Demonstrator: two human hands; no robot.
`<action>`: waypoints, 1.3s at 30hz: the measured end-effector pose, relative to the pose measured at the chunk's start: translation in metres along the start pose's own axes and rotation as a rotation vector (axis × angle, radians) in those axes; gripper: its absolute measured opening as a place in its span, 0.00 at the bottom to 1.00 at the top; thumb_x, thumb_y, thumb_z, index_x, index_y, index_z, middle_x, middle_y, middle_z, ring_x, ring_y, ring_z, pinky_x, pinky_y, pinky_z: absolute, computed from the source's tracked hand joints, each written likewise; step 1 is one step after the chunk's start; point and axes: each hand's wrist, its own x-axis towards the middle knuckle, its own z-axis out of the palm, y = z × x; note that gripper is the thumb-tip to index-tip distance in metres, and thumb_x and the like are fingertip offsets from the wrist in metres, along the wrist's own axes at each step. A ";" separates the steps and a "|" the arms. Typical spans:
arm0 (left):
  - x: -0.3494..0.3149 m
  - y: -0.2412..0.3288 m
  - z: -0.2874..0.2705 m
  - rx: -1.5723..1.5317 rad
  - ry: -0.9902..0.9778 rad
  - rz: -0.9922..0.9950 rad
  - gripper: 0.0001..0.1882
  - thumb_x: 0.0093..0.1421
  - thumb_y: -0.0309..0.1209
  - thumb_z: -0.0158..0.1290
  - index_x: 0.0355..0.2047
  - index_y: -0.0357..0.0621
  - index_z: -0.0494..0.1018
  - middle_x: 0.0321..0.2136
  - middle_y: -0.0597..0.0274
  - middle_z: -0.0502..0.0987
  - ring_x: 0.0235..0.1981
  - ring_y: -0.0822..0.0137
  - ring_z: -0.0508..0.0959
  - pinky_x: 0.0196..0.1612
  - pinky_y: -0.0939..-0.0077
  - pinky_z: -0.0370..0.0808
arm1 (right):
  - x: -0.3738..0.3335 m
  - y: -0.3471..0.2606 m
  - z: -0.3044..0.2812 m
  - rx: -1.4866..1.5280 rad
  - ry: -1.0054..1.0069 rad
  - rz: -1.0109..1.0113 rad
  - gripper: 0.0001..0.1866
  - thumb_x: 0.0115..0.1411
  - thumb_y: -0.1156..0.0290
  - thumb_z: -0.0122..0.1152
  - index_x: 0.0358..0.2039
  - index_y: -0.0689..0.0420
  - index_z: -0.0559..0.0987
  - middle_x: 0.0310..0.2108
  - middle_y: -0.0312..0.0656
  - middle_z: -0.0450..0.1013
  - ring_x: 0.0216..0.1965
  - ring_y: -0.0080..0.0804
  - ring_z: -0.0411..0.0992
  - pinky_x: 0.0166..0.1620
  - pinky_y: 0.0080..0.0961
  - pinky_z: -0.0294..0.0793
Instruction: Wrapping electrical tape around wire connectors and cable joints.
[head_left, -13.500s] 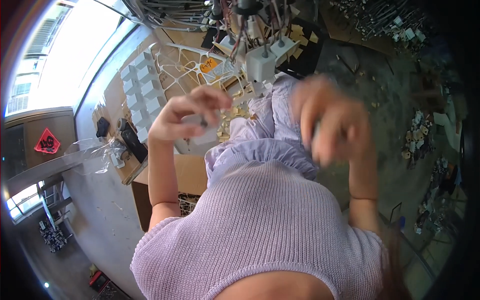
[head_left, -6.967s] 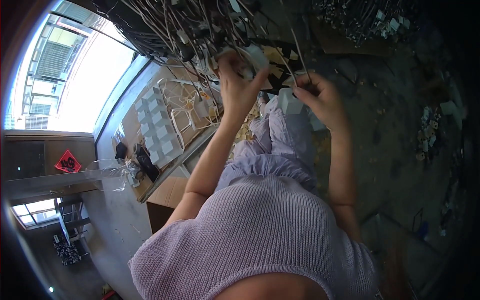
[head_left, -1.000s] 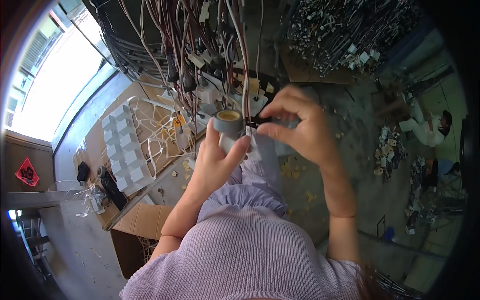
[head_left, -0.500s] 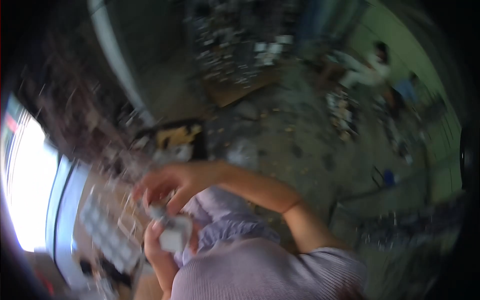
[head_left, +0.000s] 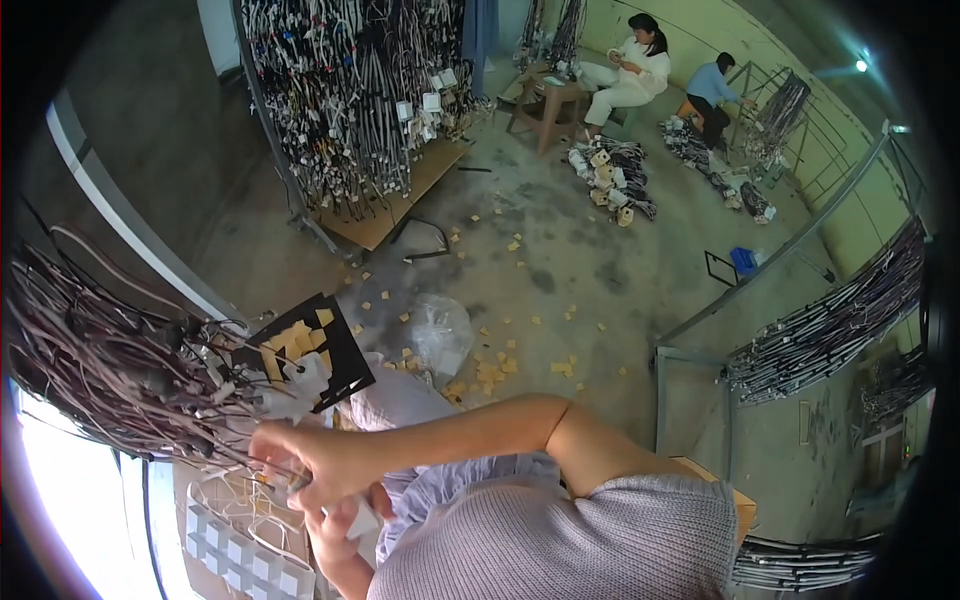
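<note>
My left hand [head_left: 338,542] is closed around a white block-shaped piece [head_left: 364,517] low in front of my body, at the left. Across from the right comes my forearm, and my right hand [head_left: 335,462] is just above the left one. Its fingers curl at the edge of a hanging bundle of dark cables [head_left: 120,350]. Something small and greyish shows between those fingers, too hidden to name. Beside the hands, a white plastic piece [head_left: 305,378] hangs among the cable ends, above a black tray [head_left: 345,350] of yellow pieces [head_left: 292,345].
Below the bundle lies a row of white boxes [head_left: 245,555] with pale wires. A rack of cables [head_left: 350,100] stands ahead; another bundle [head_left: 840,310] hangs right. Yellow scraps [head_left: 488,375] and a plastic bag [head_left: 440,335] litter the floor. Two people [head_left: 635,75] sit far off.
My view has swung, and the earlier blur is gone. My right hand has moved from over the left hand's piece to the edge of the cable bundle. The left hand still holds the white piece.
</note>
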 end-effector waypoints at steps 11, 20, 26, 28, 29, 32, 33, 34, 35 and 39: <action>0.036 0.097 -0.023 0.089 -0.312 -0.575 0.23 0.44 0.31 0.61 0.42 0.37 0.73 0.27 0.58 0.78 0.29 0.64 0.79 0.34 0.71 0.74 | -0.036 -0.035 -0.028 -0.958 -0.112 -0.380 0.08 0.51 0.67 0.63 0.28 0.57 0.76 0.31 0.37 0.67 0.37 0.36 0.68 0.40 0.34 0.67; 0.021 0.094 -0.068 0.102 -0.892 0.093 0.25 0.48 0.36 0.61 0.45 0.39 0.74 0.36 0.53 0.79 0.36 0.56 0.80 0.38 0.68 0.77 | -0.040 -0.029 -0.028 0.263 -0.703 0.086 0.12 0.56 0.64 0.64 0.21 0.56 0.75 0.25 0.37 0.72 0.27 0.29 0.71 0.30 0.23 0.66; 0.032 0.049 -0.090 -0.325 -0.817 0.163 0.31 0.52 0.41 0.56 0.48 0.26 0.69 0.35 0.45 0.76 0.33 0.59 0.78 0.38 0.67 0.77 | -0.005 0.001 -0.053 0.288 -0.189 -0.159 0.12 0.58 0.64 0.62 0.24 0.57 0.74 0.60 0.55 0.58 0.29 0.19 0.70 0.35 0.20 0.69; 0.036 0.036 -0.089 -0.386 -0.690 0.091 0.37 0.51 0.51 0.52 0.47 0.24 0.70 0.38 0.46 0.74 0.38 0.57 0.76 0.37 0.67 0.77 | 0.014 0.019 -0.038 0.007 -0.413 0.024 0.08 0.57 0.71 0.62 0.25 0.61 0.78 0.58 0.50 0.63 0.34 0.20 0.70 0.39 0.22 0.69; 0.036 0.032 -0.094 -0.428 -0.636 0.023 0.39 0.50 0.53 0.51 0.46 0.23 0.71 0.39 0.46 0.74 0.40 0.56 0.75 0.36 0.68 0.76 | 0.023 0.032 -0.032 0.021 -0.418 0.037 0.07 0.57 0.71 0.62 0.25 0.61 0.79 0.57 0.49 0.64 0.35 0.20 0.70 0.39 0.22 0.69; 0.022 0.021 -0.122 -0.535 -0.558 -0.016 0.40 0.48 0.51 0.51 0.48 0.22 0.69 0.45 0.36 0.71 0.42 0.55 0.74 0.34 0.70 0.76 | 0.029 0.057 -0.029 0.075 -0.424 0.037 0.09 0.56 0.73 0.62 0.23 0.63 0.77 0.41 0.44 0.71 0.36 0.22 0.69 0.39 0.20 0.68; 0.008 0.023 -0.130 -0.569 -0.379 -0.100 0.40 0.48 0.49 0.52 0.51 0.24 0.66 0.48 0.37 0.69 0.45 0.55 0.73 0.38 0.70 0.75 | 0.029 0.058 -0.033 0.141 -0.437 0.028 0.09 0.56 0.73 0.62 0.21 0.63 0.76 0.35 0.42 0.72 0.35 0.23 0.69 0.38 0.19 0.68; -0.003 0.023 -0.133 -0.602 -0.199 -0.183 0.40 0.49 0.47 0.54 0.54 0.26 0.64 0.51 0.39 0.68 0.47 0.56 0.72 0.42 0.70 0.74 | 0.022 0.053 -0.036 0.279 -0.381 0.139 0.11 0.57 0.71 0.60 0.20 0.62 0.74 0.29 0.39 0.70 0.34 0.24 0.68 0.38 0.19 0.67; -0.010 0.017 -0.132 -0.303 0.271 -0.255 0.40 0.51 0.45 0.56 0.58 0.30 0.61 0.52 0.41 0.68 0.51 0.57 0.70 0.49 0.67 0.69 | 0.018 0.050 -0.039 0.292 -0.342 0.178 0.12 0.58 0.70 0.60 0.20 0.61 0.74 0.29 0.39 0.70 0.33 0.23 0.67 0.37 0.18 0.66; 0.006 0.014 -0.097 0.707 0.971 0.083 0.32 0.52 0.35 0.61 0.54 0.36 0.63 0.50 0.52 0.68 0.51 0.60 0.69 0.56 0.62 0.64 | 0.007 0.070 -0.049 0.420 -0.335 0.115 0.15 0.61 0.62 0.58 0.24 0.60 0.76 0.31 0.38 0.71 0.29 0.16 0.65 0.32 0.11 0.62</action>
